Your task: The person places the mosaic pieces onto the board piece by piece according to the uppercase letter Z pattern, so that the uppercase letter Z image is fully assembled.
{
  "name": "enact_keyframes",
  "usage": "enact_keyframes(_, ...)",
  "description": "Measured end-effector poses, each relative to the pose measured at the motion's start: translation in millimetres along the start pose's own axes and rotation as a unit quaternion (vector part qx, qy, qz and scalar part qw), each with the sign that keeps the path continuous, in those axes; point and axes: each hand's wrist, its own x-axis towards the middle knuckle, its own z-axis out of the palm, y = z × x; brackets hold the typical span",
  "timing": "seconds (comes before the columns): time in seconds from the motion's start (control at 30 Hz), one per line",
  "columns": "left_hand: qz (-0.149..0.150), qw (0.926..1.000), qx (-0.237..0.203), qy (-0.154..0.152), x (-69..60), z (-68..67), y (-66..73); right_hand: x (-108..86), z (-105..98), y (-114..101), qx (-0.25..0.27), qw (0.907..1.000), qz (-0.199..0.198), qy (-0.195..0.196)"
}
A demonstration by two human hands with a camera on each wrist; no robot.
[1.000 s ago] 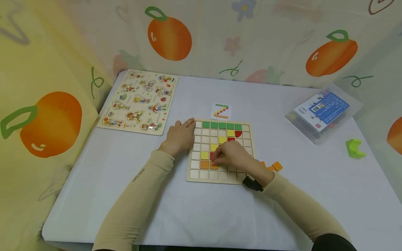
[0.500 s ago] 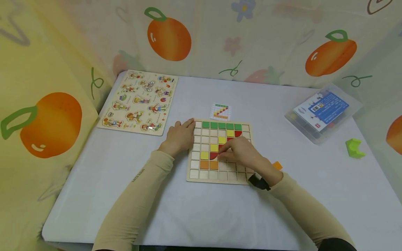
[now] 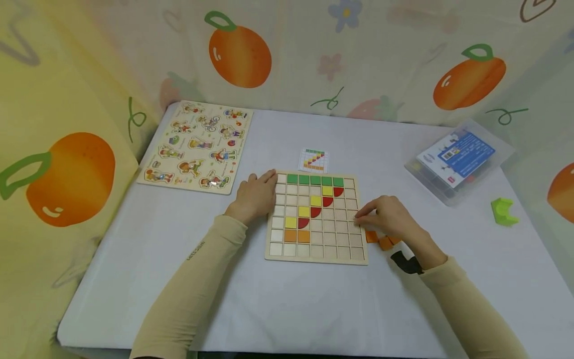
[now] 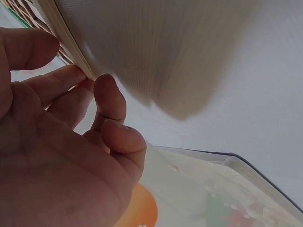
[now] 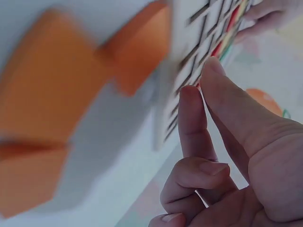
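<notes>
A wooden grid board (image 3: 329, 237) lies at the table's middle. Set in it are a row of green squares (image 3: 315, 180), a slanting line of yellow squares (image 3: 316, 201), red quarter-round pieces (image 3: 315, 212) beside them, and two orange squares (image 3: 297, 236). My left hand (image 3: 253, 197) rests against the board's left edge; in the left wrist view its fingertips (image 4: 75, 73) touch the rim. My right hand (image 3: 387, 217) hovers by the right edge, thumb and index finger slightly apart, with nothing seen between them. Just beneath it lie loose orange squares (image 3: 385, 243), blurred in the right wrist view.
A small pattern card (image 3: 314, 160) lies behind the board. A puzzle board with picture figures (image 3: 195, 147) is at the back left. To the right are a clear plastic box (image 3: 453, 162) with a blue label and a light green piece (image 3: 504, 212). Printed cloth surrounds the white table (image 3: 314, 309).
My right hand has moved right, from above the second orange square to outside the board's right edge, uncovering the red pieces. The left hand stays at the left edge.
</notes>
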Motion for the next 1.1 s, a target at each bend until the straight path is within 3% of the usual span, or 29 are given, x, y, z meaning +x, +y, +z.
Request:
enact_keyframes(0.13,0.0,1.0,0.002,0.0,-0.1,0.4,-0.9,-5.5,-5,11,-0.008,0.9998,0.011,-0.013)
enact_keyframes(0.43,-0.003,1.0,-0.006,-0.005,0.9,1.1,-2.2,-10.3,-11,20,-0.004,0.9952,0.028,-0.094)
enact_keyframes(0.83,-0.002,1.0,-0.002,0.0,-0.9,-0.5,-1.6,-13.5,-9,19,-0.018,0.9947,-0.014,-0.1)
enact_keyframes(1.1,0.0,1.0,-0.003,-0.002,0.3,0.6,-1.6,-8.5,-16,23,-0.001,0.9946,-0.027,-0.1)
